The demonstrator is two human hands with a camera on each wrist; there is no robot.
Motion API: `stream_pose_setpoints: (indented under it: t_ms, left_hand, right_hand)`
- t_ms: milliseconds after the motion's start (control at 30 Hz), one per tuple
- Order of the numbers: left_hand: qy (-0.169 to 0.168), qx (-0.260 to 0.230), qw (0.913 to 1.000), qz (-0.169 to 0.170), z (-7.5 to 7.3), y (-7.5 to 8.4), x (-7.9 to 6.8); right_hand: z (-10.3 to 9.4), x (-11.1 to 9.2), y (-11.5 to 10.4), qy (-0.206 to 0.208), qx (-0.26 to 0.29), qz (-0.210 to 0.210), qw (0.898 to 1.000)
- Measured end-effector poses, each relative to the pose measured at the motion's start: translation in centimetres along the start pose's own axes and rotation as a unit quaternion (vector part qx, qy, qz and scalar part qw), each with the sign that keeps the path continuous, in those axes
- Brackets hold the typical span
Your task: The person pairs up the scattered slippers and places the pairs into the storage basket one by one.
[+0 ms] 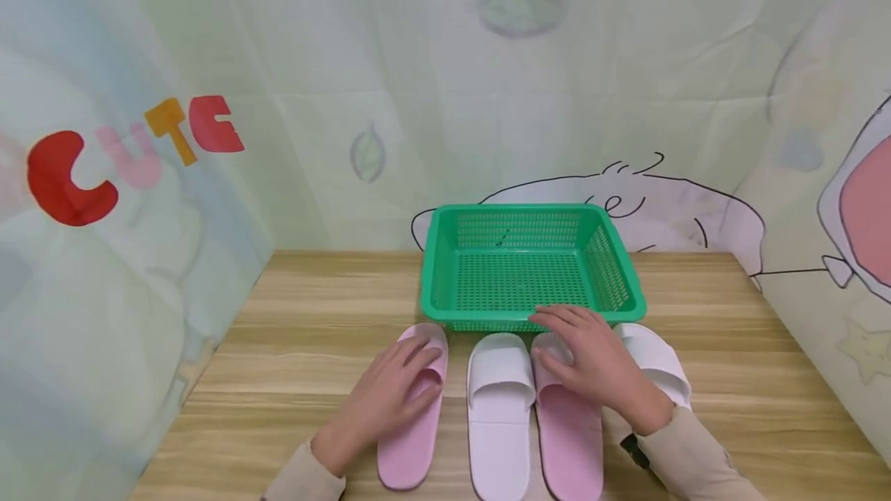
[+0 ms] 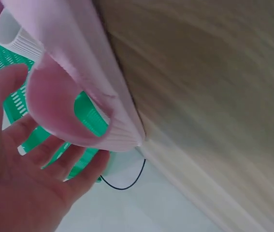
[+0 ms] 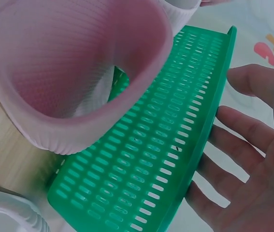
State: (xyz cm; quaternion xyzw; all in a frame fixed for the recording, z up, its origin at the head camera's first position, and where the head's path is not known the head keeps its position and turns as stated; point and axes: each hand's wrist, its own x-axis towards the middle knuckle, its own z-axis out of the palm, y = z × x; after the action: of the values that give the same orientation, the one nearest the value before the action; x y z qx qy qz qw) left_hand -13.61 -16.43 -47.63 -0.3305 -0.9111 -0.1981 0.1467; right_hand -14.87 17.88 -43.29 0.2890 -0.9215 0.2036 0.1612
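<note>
Four fingers and thumb spread, my left hand is over the strap of the leftmost pink slipper; in the left wrist view its fingers lie beside that pink strap. My right hand hovers above the other pink slipper, fingers loosely extended toward the front rim of the green basket. In the right wrist view the fingertips lie along the basket's rim; whether they touch it I cannot tell. Between the pink slippers lies a white slipper. Another white slipper is partly hidden by my right arm.
The slippers lie toes-away on a wooden table, just in front of the basket. Behind the basket and along both sides hangs a printed cloth backdrop. Table surface shows to the left and right of the slippers.
</note>
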Motion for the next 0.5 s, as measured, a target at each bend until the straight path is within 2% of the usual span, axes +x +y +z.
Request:
stream_pose_setpoints:
  t_ms: [100,200,333,500]
  left_hand:
    - [-0.019,-0.005,0.9997,-0.012,0.0,-0.1,-0.2]
    - [-0.024,-0.012,0.9996,-0.01,-0.2,-0.1,-0.2]
    - [-0.03,-0.032,0.999,-0.006,-0.6,-0.1,0.1]
    - [-0.052,-0.05,0.9972,-0.02,-1.3,-0.1,0.8]
  right_hand:
    - [0.0,0.1,-0.1,-0.003,0.015,-0.001,1.0]
    - [-0.1,0.1,-0.2,-0.008,0.024,0.005,1.0]
    - [-0.2,0.1,-0.4,-0.011,0.035,0.018,0.999]
    - [-0.3,0.3,-0.3,-0.005,0.049,0.023,0.999]
